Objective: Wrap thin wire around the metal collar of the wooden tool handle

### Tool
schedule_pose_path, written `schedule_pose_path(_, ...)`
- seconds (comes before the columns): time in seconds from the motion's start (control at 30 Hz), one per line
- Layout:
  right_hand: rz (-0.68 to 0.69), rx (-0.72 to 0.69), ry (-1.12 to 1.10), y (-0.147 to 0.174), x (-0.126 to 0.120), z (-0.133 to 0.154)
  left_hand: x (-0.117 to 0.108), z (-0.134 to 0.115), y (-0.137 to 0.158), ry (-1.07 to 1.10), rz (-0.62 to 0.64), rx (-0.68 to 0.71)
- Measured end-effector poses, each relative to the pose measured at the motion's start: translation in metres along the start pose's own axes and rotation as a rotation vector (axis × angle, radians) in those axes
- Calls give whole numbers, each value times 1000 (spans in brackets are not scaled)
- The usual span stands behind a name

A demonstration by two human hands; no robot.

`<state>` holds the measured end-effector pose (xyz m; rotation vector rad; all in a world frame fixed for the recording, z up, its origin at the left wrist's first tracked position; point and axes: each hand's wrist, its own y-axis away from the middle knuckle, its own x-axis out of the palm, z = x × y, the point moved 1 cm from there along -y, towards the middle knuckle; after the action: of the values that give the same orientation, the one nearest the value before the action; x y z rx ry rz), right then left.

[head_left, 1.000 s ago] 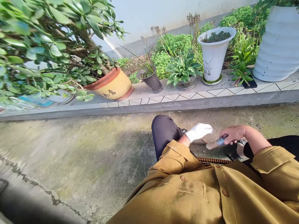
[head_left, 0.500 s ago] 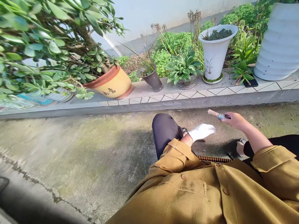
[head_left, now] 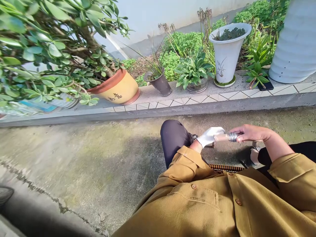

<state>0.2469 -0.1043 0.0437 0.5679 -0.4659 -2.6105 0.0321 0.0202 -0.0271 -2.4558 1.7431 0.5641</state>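
My left hand (head_left: 210, 136) wears a white glove and is closed, its fingers curled. What it holds, if anything, is hidden, though a small brownish end shows just below the glove. My bare right hand (head_left: 252, 133) grips a short pale stick (head_left: 222, 137) wound with silvery wire (head_left: 232, 137) near the fingers. The stick lies roughly level, slightly blurred, and its free end overlaps the gloved hand; whether they touch I cannot tell. Both hands are above the concrete floor, between my knees.
Ahead runs a low tiled ledge (head_left: 153, 104) with a tilted yellow pot (head_left: 120, 88), a brown pot (head_left: 161, 86), a leafy plant (head_left: 194, 72), a white flared pot (head_left: 225, 62) and a dark phone-like slab (head_left: 265, 86). A large white ribbed container (head_left: 293, 46) stands at right.
My right hand has lowered toward me with the stick, bringing its free end over to my gloved left hand. The left hand has turned and risen slightly.
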Motion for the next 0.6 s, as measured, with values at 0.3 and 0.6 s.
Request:
schedule_pose_path(0.3,-615,106,-233,3,-19,-13,11,-25,9,-23,270,-83)
schedule_pose_path(0.6,-378,499,615,-35,1,-37,10,-20,8,-200,179,-1)
